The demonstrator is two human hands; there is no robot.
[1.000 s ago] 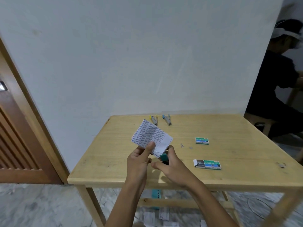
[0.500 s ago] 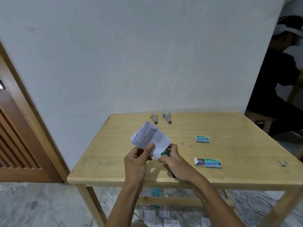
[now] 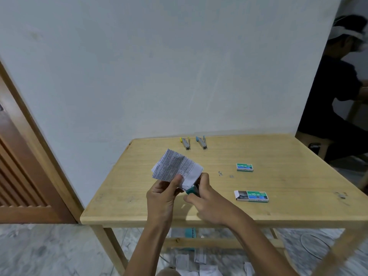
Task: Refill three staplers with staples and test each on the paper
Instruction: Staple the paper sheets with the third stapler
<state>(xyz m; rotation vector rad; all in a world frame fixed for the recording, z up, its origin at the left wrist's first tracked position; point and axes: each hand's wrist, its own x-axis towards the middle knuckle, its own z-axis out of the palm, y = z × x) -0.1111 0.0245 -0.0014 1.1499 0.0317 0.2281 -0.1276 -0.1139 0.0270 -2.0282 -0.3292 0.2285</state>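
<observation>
My left hand [image 3: 163,194] pinches a folded printed paper [image 3: 176,169] above the wooden table [image 3: 278,214]. My right hand [image 3: 207,200] grips a small green stapler [image 3: 191,190], whose jaws sit at the paper's lower right corner. A yellow stapler [image 3: 185,143] and a blue stapler [image 3: 201,142] lie side by side at the table's far edge. One closed staple box [image 3: 244,167] lies right of centre. A second staple box [image 3: 252,196], slid partly open, lies nearer me. A few loose staples [image 3: 220,173] lie between the paper and the boxes.
A wooden door [image 3: 18,166] stands at the left beside the white wall. Another person [image 3: 338,96] sits at the right, past the table. Paper scraps [image 3: 191,261] lie on the marble floor under the table. A small bit of metal [image 3: 341,195] rests near the right edge.
My right hand brought the green stapler up from below the paper to its lower right corner. The left hand keeps holding the paper in about the same place.
</observation>
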